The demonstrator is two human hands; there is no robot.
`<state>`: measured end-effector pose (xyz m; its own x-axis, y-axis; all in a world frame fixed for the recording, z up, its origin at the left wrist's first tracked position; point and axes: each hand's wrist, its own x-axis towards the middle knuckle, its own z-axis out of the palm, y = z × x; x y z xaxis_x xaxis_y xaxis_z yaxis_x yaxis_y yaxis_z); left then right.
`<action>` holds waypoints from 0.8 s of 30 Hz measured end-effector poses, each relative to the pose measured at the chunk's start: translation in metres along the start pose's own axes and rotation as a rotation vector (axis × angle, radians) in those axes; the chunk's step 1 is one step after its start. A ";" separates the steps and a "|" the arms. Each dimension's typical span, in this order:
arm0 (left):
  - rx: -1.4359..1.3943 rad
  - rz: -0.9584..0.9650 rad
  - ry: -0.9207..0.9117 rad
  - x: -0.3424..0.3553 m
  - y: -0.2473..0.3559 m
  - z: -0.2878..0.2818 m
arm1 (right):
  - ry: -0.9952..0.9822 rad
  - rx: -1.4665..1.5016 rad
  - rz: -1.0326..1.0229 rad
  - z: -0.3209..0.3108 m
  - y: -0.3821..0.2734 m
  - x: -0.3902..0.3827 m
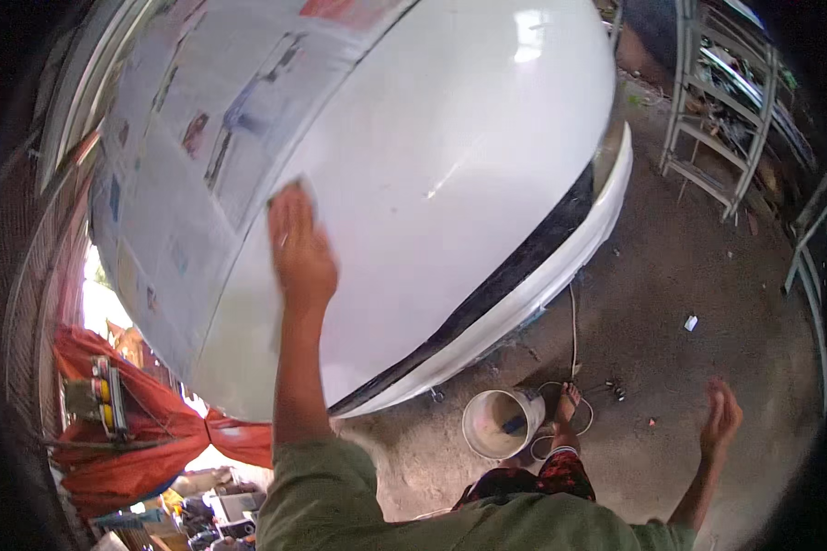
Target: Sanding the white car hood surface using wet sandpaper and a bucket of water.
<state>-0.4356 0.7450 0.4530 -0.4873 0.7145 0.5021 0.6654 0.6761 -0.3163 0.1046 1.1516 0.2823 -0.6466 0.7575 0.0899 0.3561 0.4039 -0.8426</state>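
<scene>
My left hand (300,253) lies with its fingers stretched along the white car hood (432,138), near the edge of the masked windshield. Under its fingertips is a small, thin grey piece (307,191) that looks like sandpaper, pressed to the paint and mostly hidden. My right hand (723,418) hangs out to the right over the floor, fingers loosely extended, touching nothing; it is slightly blurred. Newspaper sheets (184,174) cover the glass beside my left hand. Along the hood's front edge runs a dark gap (515,266) above the white bumper (487,344).
A white bucket (503,424) with a dark blue item inside stands by my foot (568,402). A thin hose (574,331) loops near it. A metal ladder-like frame (719,110) stands at the far right. Orange tarp (156,441) hangs at the left above clutter.
</scene>
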 end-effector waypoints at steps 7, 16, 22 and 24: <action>0.051 0.122 0.028 0.126 0.071 0.012 | -0.158 -0.135 0.005 -0.023 0.002 0.042; 0.111 0.171 -0.259 -0.041 0.028 -0.018 | -0.080 0.003 0.283 -0.016 0.083 -0.032; 0.121 0.337 0.019 0.125 0.130 0.012 | -0.132 0.087 -0.018 0.040 0.022 0.057; 0.137 0.292 -0.165 0.095 0.124 0.011 | -0.108 0.027 -0.056 0.023 0.027 0.045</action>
<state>-0.4057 0.8983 0.4521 -0.3801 0.8929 0.2414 0.7132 0.4491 -0.5382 0.0698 1.1847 0.2510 -0.7342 0.6741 0.0810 0.3001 0.4293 -0.8519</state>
